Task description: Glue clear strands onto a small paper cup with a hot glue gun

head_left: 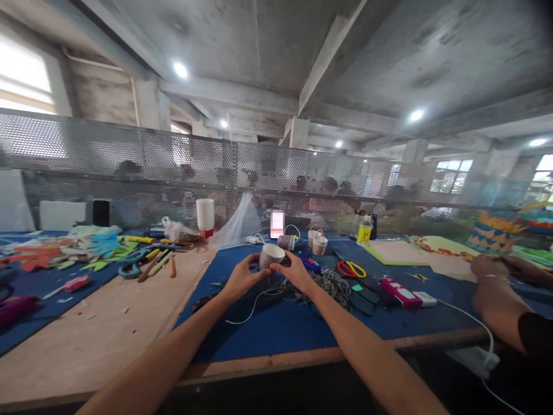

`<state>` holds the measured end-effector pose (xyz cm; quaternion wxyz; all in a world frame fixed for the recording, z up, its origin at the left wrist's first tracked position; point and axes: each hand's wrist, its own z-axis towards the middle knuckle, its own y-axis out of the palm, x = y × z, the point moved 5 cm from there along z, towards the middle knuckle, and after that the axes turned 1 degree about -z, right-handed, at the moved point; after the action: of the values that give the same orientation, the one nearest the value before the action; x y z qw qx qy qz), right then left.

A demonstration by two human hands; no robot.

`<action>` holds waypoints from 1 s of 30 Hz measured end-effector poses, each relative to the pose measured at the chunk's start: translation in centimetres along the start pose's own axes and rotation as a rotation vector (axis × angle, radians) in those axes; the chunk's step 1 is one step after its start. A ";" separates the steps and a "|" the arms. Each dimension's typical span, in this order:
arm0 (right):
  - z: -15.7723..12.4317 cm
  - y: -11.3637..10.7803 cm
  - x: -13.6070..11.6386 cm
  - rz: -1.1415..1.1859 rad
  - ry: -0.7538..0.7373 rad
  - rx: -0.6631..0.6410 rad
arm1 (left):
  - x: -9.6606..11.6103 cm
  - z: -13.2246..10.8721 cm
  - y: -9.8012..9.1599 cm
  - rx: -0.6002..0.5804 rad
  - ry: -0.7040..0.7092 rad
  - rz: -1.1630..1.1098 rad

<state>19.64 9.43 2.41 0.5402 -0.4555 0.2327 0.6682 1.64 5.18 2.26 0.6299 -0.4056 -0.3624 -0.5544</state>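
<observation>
Both of my hands hold a paper cup (273, 255), tilted, with its white inside showing. Its outer side looks grey and wrapped, perhaps with cord. My left hand (242, 278) grips the cup's left side, while my right hand (296, 271) closes on the right side, thumbs near each other at the front. Under and beside my right hand lies a tangled heap of grey cord (332, 287), and a thin pale strand curves below the cup. Behind the cup, another wrapped cup (286, 242) rests on its side near an upright phone (277, 225).
Scissors with red and yellow handles (352, 269) and a purple device (401, 293) lie to the right. Small cups (319, 243) and a yellow-labelled bottle (364, 230) stand behind. Tools (133, 262) and a cup stack (205, 214) are left. A co-worker's hands (492, 271) work at right.
</observation>
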 end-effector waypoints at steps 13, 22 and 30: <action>2.7 3.9 -0.1 -0.316 0.016 0.142 | -0.5 0.4 -2.6 0.197 0.027 0.051; 1.6 5.1 1.6 -0.552 0.054 0.098 | -3.1 1.8 -6.2 0.452 0.014 0.075; 0.5 5.6 0.8 -0.734 0.119 0.007 | -4.3 3.4 -7.5 0.397 -0.076 0.437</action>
<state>14.27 8.52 0.94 0.7310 -0.5448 0.0870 0.4016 -6.39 9.54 0.58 0.7873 -0.3632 -0.3913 -0.3085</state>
